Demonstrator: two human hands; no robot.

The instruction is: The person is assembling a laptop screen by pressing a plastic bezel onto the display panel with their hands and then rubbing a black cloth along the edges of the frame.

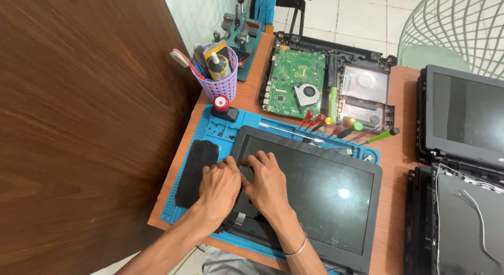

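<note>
Both my grips press flat on the near left corner of the dark grey laptop screen panel (315, 191): my left hand (218, 188) at its outer edge, my right hand (269, 183) just inside, fingers spread and holding nothing. The panel's long axis runs away to my right across the blue silicone mat (181, 201) on the desk. Beyond lie red-handled screwdrivers (313, 119).

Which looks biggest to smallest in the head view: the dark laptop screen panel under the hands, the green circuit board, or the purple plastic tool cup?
1. Dark laptop screen panel, largest by far, though nearest the camera.
2. Green circuit board.
3. Purple plastic tool cup, smallest.
</note>
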